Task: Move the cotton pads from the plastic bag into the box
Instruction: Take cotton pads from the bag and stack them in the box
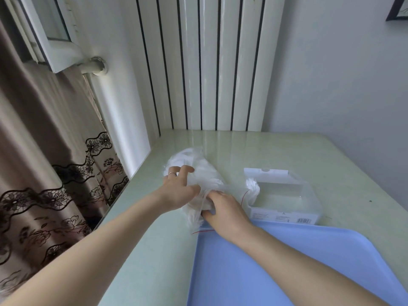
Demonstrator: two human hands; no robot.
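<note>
Right hand (pixel 223 208): fingers pushed into the mouth of the bag (pixel 198 173) and hidden by the film, so whether its grip is closed on pads cannot be told. Left hand (pixel 178 188): laid on top of the bag at about 10 o'clock from the right hand, fingers spread and lightly curled, pressing the film down rather than pinching it; grip wide, a ring on one finger. The bag is clear, crumpled, with a red seal line at its mouth; it lies on the worktop (pixel 154 250) between the two hands, its closed end running off toward 11 o'clock. The pads (pixel 187 162) show as a white mass inside it, bunched toward the far end; single pads cannot be made out. A few white pads (pixel 254 186) already stand against the left wall of the box (pixel 287 204), which sits open just beside the bag at 3 o'clock, mostly bare inside. A blue tray (pixel 287 261) lies at 6 o'clock under the right forearm, the bag's mouth touching its corner. Assessment: the pads are very light, soft and compressible, and will likely cling together and snag on the film; a gentle pinch across a small stack should serve better than a squeeze. The bag is limp and slippery and needs holding down near its mouth while the pads are drawn out.
</note>
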